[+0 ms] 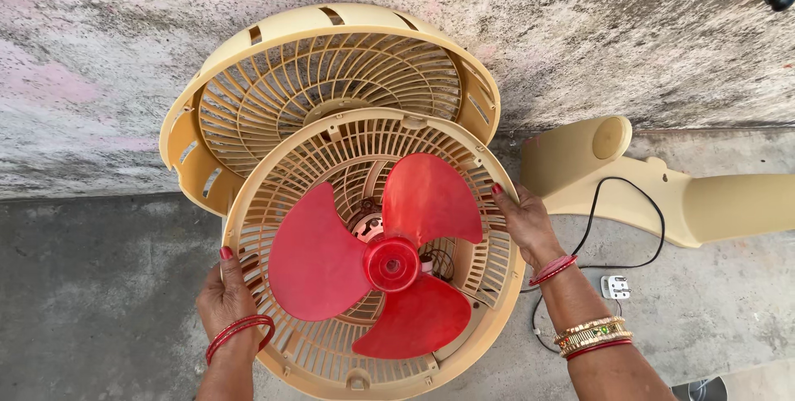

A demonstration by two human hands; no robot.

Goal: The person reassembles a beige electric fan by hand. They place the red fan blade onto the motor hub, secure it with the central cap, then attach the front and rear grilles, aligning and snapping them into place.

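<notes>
Beige fan grille [348, 161] with its red three-blade propeller [385, 262] sits at the centre of the view, held up above the grey concrete floor [99, 302] in front of a second beige grille [331, 78] that leans on the stained wall [580, 45] at 12 o'clock. Left hand [225, 297] closes its grip on the rim at 8 o'clock and right hand [523, 220] closes its grip on the rim at 3 o'clock. Further toward 3 o'clock lie the beige fan stand [662, 194], a black cord [629, 190] and a white plug [615, 287].
</notes>
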